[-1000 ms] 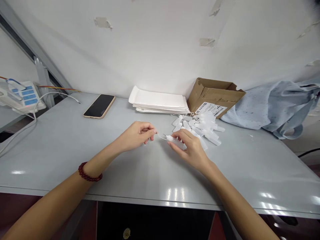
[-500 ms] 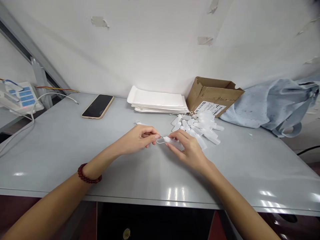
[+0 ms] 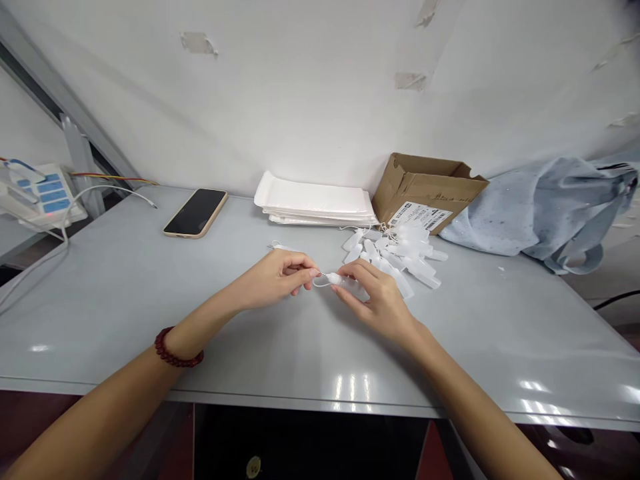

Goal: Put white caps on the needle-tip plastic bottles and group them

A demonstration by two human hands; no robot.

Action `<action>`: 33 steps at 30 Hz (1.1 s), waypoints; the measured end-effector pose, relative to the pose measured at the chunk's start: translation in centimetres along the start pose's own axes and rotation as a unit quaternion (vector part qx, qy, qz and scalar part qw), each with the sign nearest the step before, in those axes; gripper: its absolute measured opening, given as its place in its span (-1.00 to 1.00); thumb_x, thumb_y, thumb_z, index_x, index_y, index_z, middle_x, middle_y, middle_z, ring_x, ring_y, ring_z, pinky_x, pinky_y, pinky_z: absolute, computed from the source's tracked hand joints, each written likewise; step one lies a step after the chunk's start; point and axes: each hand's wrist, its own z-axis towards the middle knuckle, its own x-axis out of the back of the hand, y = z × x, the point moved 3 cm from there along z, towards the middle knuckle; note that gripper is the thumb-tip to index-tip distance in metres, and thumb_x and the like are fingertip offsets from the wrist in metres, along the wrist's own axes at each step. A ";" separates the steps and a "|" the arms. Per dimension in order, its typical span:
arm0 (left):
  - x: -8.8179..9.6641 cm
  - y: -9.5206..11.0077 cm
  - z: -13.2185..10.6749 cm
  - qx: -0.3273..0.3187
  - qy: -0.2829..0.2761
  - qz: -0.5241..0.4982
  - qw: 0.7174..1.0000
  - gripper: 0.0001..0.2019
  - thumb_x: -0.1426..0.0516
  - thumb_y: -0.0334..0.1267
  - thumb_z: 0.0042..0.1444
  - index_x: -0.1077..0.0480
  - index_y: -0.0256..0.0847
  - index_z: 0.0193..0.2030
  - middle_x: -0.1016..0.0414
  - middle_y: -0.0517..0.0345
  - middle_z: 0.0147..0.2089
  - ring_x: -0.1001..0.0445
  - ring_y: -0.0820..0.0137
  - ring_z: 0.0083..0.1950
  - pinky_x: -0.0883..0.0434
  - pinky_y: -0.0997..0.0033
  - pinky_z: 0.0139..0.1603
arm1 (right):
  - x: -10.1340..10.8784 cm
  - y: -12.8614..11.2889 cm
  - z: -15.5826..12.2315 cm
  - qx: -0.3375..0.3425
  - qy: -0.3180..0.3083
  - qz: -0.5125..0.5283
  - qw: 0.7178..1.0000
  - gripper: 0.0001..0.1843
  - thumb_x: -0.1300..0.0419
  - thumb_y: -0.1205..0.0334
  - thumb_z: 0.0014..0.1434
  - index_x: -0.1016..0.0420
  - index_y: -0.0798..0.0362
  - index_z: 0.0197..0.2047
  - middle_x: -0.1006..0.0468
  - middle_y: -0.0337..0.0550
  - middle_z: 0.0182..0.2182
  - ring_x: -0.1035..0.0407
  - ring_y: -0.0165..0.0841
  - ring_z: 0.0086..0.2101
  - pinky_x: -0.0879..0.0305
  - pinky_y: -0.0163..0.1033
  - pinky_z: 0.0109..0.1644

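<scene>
Between finger and thumb, my right hand (image 3: 375, 293) holds a small translucent white plastic tube (image 3: 336, 279) by its body, most of which the fingers hide. My left hand (image 3: 287, 277) pinches a thin strand at the tube's narrow end; whether this is wire or cord is too fine to tell. A white cord loop (image 3: 320, 285) hangs from that end, between both hands. Beyond my right hand lies a loose pile of similar translucent tubes (image 3: 400, 253) with white cords. Another such piece (image 3: 283, 247) lies partly hidden behind my left hand.
A stack of white padded envelopes (image 3: 315, 197) and a cardboard box (image 3: 430, 187) stand against the wall. A phone (image 3: 196, 213) lies at left, near a white cable (image 3: 100, 189) and a power strip (image 3: 47, 193). A light blue bag (image 3: 525, 207) rests at right on the grey table (image 3: 280, 353).
</scene>
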 end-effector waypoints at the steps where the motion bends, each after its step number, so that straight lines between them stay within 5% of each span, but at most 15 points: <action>1: 0.0 0.0 0.0 0.002 0.000 0.000 1.000 -0.76 -0.05 -0.14 0.20 -0.41 -0.23 -0.36 -0.42 0.22 -0.42 -0.31 0.54 -0.48 -0.27 0.54 -0.44 | 0.0 0.0 0.0 0.001 0.001 0.000 1.000 -0.91 -0.11 0.25 0.22 -0.37 0.05 -0.20 -0.49 -0.07 -0.33 -0.38 -0.32 -0.34 -0.32 -0.25 -0.33; 33: -0.4 0.2 -0.2 0.011 0.013 -0.002 1.000 -0.77 -0.06 -0.19 0.16 -0.40 -0.25 -0.42 -0.41 0.21 -0.44 -0.32 0.51 -0.47 -0.28 0.53 -0.45 | -0.7 -0.2 -0.5 -0.015 -0.015 0.030 0.999 -0.93 -0.09 0.26 0.24 -0.28 0.05 -0.21 -0.49 -0.16 -0.44 -0.34 -0.42 -0.54 -0.23 -0.36 -0.53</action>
